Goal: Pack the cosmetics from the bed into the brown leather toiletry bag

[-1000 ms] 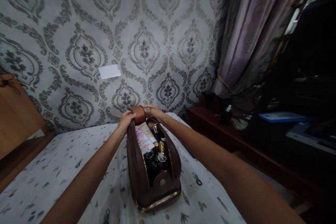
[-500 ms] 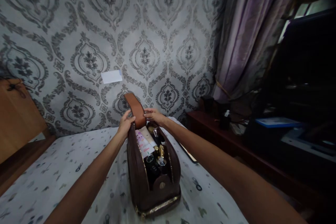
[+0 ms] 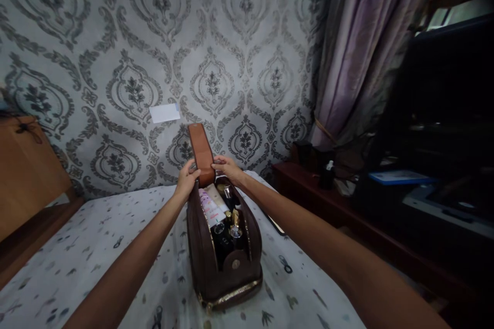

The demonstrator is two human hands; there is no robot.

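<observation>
A dark brown toiletry bag (image 3: 204, 267) stands unzipped on the bed, its mouth spread wide. Inside lie a white and pink tube (image 3: 211, 208), several dark bottles and a bottle with a clear round cap (image 3: 235, 231). From the bag's far end a tan strap (image 3: 201, 151) sticks up, leaning slightly left. My left hand (image 3: 188, 179) is closed at the strap's left base, thumb in front and fingers behind. On the other side my right hand (image 3: 228, 169) pinches the strap's right edge near its base. Fingertips of both hands are partly hidden.
The bag rests on a white patterned bedsheet (image 3: 127, 257) against a papered wall (image 3: 247, 36). A flat dark-edged object (image 3: 278, 227) lies behind my right forearm. Left is a wooden panel (image 3: 31, 175); right, a dark red ledge (image 3: 301, 182) holds a small dark bottle (image 3: 327, 177).
The strap stands straighter and reaches higher than before. Both hands keep nearly the same places at its base. The bag sits slightly higher in view.
</observation>
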